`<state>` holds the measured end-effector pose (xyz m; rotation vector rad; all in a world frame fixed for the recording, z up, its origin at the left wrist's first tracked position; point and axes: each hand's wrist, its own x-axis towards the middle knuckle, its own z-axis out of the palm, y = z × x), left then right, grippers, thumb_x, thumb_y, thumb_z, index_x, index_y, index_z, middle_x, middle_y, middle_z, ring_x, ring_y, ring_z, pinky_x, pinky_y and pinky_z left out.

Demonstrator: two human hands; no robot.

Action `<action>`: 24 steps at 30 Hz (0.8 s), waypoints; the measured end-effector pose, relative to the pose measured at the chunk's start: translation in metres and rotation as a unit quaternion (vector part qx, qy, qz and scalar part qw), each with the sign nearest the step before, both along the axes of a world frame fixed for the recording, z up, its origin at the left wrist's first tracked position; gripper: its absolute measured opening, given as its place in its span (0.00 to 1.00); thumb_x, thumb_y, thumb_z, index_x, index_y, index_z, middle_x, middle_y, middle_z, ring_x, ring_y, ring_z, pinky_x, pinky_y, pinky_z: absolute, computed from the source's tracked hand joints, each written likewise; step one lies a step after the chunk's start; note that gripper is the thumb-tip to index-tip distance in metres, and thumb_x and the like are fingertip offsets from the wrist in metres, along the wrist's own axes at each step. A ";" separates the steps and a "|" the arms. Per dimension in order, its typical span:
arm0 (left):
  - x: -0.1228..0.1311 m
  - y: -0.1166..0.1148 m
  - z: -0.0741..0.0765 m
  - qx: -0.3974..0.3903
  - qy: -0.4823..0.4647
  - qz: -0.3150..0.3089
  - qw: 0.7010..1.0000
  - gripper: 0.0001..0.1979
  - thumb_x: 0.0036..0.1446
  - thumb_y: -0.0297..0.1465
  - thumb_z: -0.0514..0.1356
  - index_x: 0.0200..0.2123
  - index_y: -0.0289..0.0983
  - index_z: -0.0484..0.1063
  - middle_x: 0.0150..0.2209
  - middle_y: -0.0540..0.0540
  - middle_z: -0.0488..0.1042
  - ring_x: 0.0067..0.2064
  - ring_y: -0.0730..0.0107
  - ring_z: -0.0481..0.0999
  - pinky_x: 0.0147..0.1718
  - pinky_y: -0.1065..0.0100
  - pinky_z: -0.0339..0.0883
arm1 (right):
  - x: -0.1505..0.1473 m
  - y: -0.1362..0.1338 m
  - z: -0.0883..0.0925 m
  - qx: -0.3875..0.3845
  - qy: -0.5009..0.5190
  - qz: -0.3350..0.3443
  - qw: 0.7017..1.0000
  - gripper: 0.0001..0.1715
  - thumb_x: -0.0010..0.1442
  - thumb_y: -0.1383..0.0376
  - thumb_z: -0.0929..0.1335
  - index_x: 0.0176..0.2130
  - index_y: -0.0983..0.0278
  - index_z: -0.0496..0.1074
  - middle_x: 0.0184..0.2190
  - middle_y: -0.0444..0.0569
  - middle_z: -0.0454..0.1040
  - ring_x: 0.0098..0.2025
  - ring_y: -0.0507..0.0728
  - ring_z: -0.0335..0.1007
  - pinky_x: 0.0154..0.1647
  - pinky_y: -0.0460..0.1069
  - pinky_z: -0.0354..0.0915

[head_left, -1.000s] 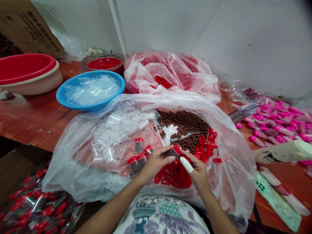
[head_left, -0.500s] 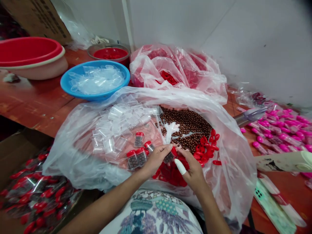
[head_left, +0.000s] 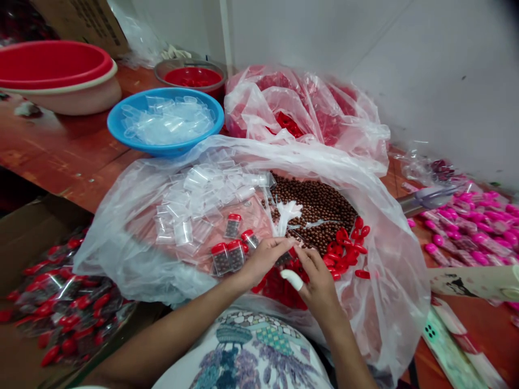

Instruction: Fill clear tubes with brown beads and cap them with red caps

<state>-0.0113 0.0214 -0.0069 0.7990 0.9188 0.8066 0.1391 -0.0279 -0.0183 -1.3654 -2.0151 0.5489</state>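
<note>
Head: closed two-handed grip (head_left: 264, 263) around jar (head_left: 283, 259)

Printing (head_left: 100, 22) on the cardboard box (head_left: 71, 21) is illegible

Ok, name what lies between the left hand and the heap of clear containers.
Several red-capped containers lie between the left hand and the heap of clear containers; the head view shows it.

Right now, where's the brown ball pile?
In the head view, the brown balls lie right of centre, clear jars on their left and red lids at their near right edge.
</note>
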 end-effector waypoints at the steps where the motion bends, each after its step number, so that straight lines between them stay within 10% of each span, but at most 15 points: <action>1: 0.001 0.000 0.001 -0.009 -0.003 0.005 1.000 0.19 0.53 0.43 0.58 0.35 0.32 0.77 0.26 0.48 0.74 0.27 0.73 0.69 0.29 0.72 0.61 | -0.003 0.000 -0.003 0.016 -0.014 -0.013 1.000 0.34 0.58 0.64 0.66 0.61 0.59 0.53 0.52 0.56 0.65 0.54 0.62 0.61 0.53 0.59 0.62; 8: 0.011 -0.003 0.002 -0.036 -0.047 0.039 0.998 0.15 0.52 0.37 0.60 0.35 0.31 0.77 0.32 0.45 0.77 0.37 0.67 0.73 0.40 0.69 0.64 | -0.007 0.001 -0.013 0.076 -0.029 -0.059 0.995 0.31 0.56 0.62 0.68 0.57 0.60 0.58 0.49 0.56 0.68 0.51 0.62 0.65 0.53 0.59 0.62; 12: 0.010 -0.003 0.001 -0.076 -0.066 0.059 0.993 0.16 0.51 0.37 0.60 0.38 0.32 0.76 0.34 0.43 0.78 0.36 0.68 0.74 0.38 0.70 0.65 | -0.004 0.002 -0.009 -0.036 0.085 -0.079 0.993 0.27 0.55 0.62 0.69 0.53 0.59 0.63 0.48 0.53 0.70 0.50 0.61 0.67 0.52 0.58 0.64; 18: 0.001 0.000 0.007 -0.105 -0.077 0.036 0.991 0.20 0.54 0.41 0.58 0.46 0.35 0.72 0.35 0.44 0.76 0.30 0.72 0.73 0.24 0.75 0.62 | -0.001 0.001 -0.002 -0.221 0.354 -0.220 0.882 0.17 0.55 0.58 0.68 0.45 0.60 0.69 0.39 0.49 0.76 0.37 0.57 0.73 0.34 0.50 0.71; 24: 0.002 -0.001 0.009 -0.104 -0.068 0.031 0.992 0.21 0.55 0.40 0.58 0.48 0.35 0.72 0.31 0.46 0.77 0.29 0.74 0.72 0.27 0.74 0.63 | -0.006 -0.001 -0.004 -0.147 0.287 -0.243 0.915 0.29 0.57 0.58 0.66 0.57 0.59 0.62 0.55 0.51 0.66 0.54 0.60 0.65 0.54 0.57 0.61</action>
